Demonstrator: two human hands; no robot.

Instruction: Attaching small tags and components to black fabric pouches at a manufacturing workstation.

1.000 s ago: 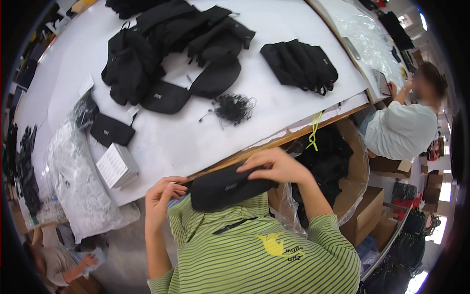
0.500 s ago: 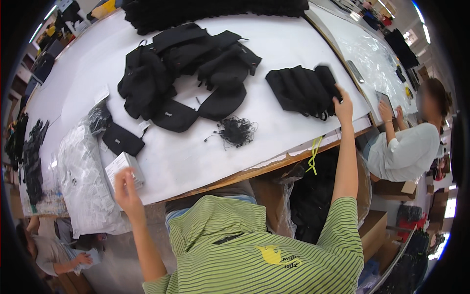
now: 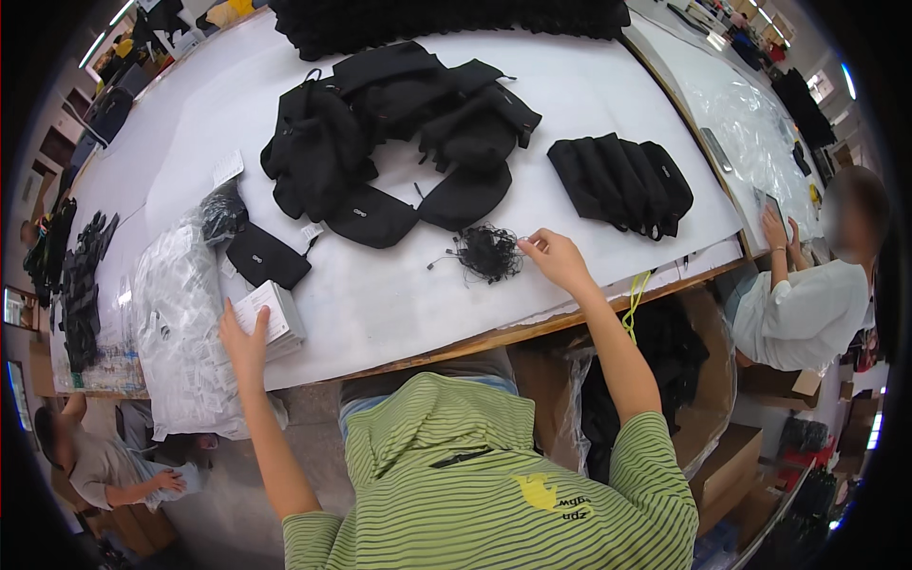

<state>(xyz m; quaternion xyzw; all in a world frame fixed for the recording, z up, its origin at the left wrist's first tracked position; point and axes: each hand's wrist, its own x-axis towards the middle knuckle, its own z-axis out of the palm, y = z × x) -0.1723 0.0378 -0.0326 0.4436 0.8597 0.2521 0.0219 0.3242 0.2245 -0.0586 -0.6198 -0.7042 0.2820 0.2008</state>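
Note:
My right hand pinches, thumb against forefinger, at the right edge of a tangle of thin black tag strings. My left hand rests at the near left side of a stack of white printed cards, thumb and fingers apart; its fingertips touch the stack. Just beyond the cards lies one black fabric pouch with a small white tag. Farther right, several black pouches lie overlapped in a neat row. A ring-shaped heap of black pouches lies past the tangle.
A clear plastic bag with white contents hangs over the white table's left edge. A long black pile lies at the far side. Below the table stands an open carton. A co-worker is at right, another person at lower left.
My right hand has left the row of pouches and come left to the string tangle. The last pouch now lies in the row. My left hand has settled against the card stack.

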